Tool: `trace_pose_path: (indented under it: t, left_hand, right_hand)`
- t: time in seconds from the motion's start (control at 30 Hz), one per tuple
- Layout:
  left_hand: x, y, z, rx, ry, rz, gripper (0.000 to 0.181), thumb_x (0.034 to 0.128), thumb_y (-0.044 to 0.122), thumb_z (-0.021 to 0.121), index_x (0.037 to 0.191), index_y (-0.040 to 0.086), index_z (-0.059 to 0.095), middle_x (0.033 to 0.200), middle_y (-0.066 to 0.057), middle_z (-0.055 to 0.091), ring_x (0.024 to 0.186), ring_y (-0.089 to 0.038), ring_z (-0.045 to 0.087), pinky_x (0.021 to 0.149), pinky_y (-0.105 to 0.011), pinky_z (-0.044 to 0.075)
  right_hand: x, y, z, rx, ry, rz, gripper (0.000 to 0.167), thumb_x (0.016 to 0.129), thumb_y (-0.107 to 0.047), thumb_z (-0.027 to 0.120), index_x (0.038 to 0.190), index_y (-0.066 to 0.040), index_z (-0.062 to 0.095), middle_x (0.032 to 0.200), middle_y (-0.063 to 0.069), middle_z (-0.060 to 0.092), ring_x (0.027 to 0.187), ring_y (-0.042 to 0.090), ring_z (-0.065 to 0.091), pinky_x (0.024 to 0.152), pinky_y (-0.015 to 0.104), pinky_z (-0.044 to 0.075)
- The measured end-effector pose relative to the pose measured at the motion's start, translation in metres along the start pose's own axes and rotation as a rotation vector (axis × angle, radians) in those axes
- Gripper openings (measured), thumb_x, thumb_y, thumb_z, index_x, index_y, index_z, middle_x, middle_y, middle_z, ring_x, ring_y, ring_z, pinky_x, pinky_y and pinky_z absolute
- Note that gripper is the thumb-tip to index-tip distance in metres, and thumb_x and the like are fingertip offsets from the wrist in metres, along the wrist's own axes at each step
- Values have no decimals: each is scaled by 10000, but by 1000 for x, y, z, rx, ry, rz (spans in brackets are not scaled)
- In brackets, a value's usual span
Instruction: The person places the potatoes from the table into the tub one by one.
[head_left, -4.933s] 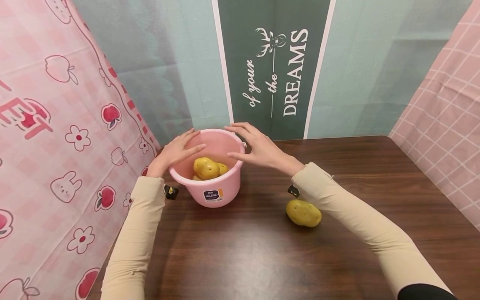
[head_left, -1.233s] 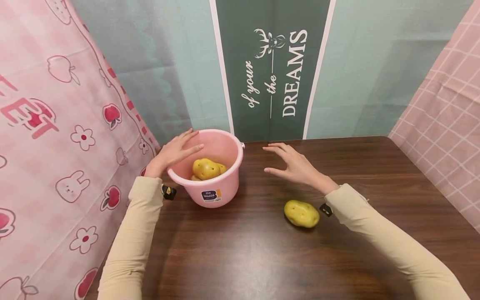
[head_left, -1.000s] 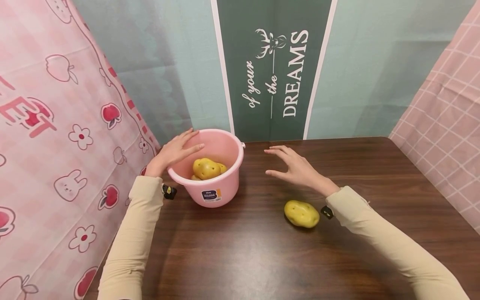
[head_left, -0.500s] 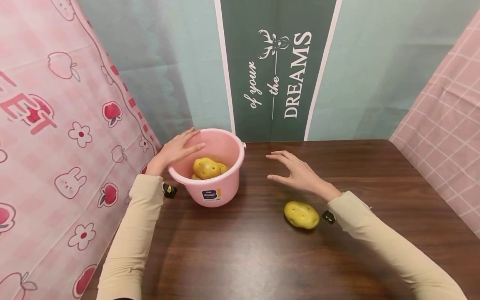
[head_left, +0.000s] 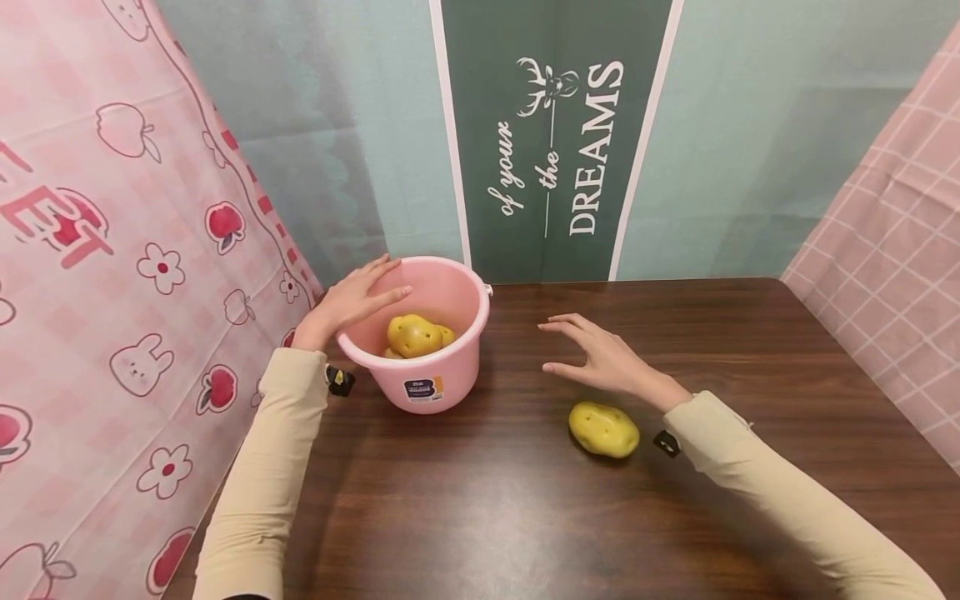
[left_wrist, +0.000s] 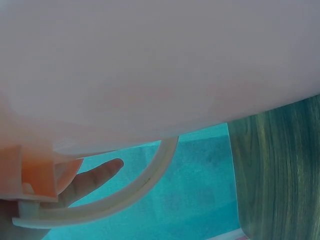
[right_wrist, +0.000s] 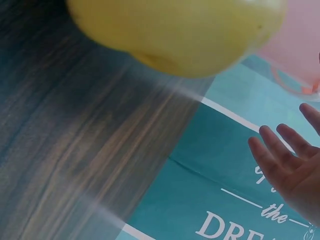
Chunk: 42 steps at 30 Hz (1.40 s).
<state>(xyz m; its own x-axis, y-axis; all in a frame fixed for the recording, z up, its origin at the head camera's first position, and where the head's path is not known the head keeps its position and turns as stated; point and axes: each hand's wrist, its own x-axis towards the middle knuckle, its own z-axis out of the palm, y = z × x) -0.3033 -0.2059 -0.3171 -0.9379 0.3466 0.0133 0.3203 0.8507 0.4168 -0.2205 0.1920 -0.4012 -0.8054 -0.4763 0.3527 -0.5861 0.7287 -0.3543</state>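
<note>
A pink bucket [head_left: 408,375] stands upright on the table, a label on its front and several yellow potatoes [head_left: 415,336] inside. At its left rim is my left hand [head_left: 348,304], fingers extended and thumb over the opening. The left wrist view shows the bucket's wall [left_wrist: 150,75] up close, its pale handle [left_wrist: 145,185], and a straight finger [left_wrist: 97,177] beyond it. My right hand [head_left: 600,358] hovers apart from everything, fingers spread and slightly bent. Below it one potato [head_left: 603,429] lies on the table; the right wrist view shows this potato [right_wrist: 180,30] large at the top.
The dark wooden table [head_left: 480,517] reaches back to a green and teal curtain [head_left: 555,150] with white lettering. A pink fruit-print cloth [head_left: 165,292] hangs along the left side, and a pink checked cloth [head_left: 892,250] on the right.
My right hand has left the bucket's right rim and moved right and toward me, above the loose potato. My left hand stays at the left rim; the bucket and potatoes look unmoved.
</note>
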Motion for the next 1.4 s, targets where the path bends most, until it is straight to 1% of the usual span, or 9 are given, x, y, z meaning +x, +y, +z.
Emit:
trace_pose_path:
  t: [0.37,0.6,0.8,1.03,1.27,1.4]
  left_hand:
    - [1,0,1,5,6,0,786,815,720,420,1471,329,234,1559,-3,139,1408,-371,119,1041,-685,108]
    - [3,0,0,15,4,4,784,819,717,417,1473,328,228,1561,10,127,1406,-375,122,1043,-681,116]
    - [2,1,0,8,4,3,780,818,715,422,1471,335,231,1561,15,127,1407,-382,113,1050,-674,105]
    - [3,0,1,11,3,0,787,812,722,422,1471,340,226,1560,16,129,1407,-369,122,1041,-683,117]
    - [3,-1,0,7,10,8,783,815,716,426,1470,334,233,1560,7,134,1406,-371,124,1048,-670,129]
    - [3,-1,0,0,7,4,781,812,717,428,1469,345,229,1560,16,132,1410,-362,119,1057,-660,126]
  right_hand:
    - [-6,1,3,9,-36,-3,602,805,-614,574,1336,-363,445,1343,-42,463,1162,191,527,777,446,511]
    - [-11,3,6,-1,-39,-11,601,807,-614,571,1336,-356,448,1344,-69,455,1177,168,514,800,445,507]
    - [-15,4,7,4,-47,-5,599,809,-601,582,1338,-354,448,1346,-50,460,1170,180,519,819,456,500]
    - [-19,5,9,17,-51,-7,595,812,-593,586,1333,-337,458,1340,-32,469,1137,191,545,801,454,506]
    - [-21,7,11,12,-56,-2,581,812,-603,577,1326,-356,461,1342,-92,449,1151,176,536,805,449,505]
    - [-23,7,11,17,-70,0,583,815,-607,569,1329,-355,458,1354,-57,451,1162,194,529,787,452,508]
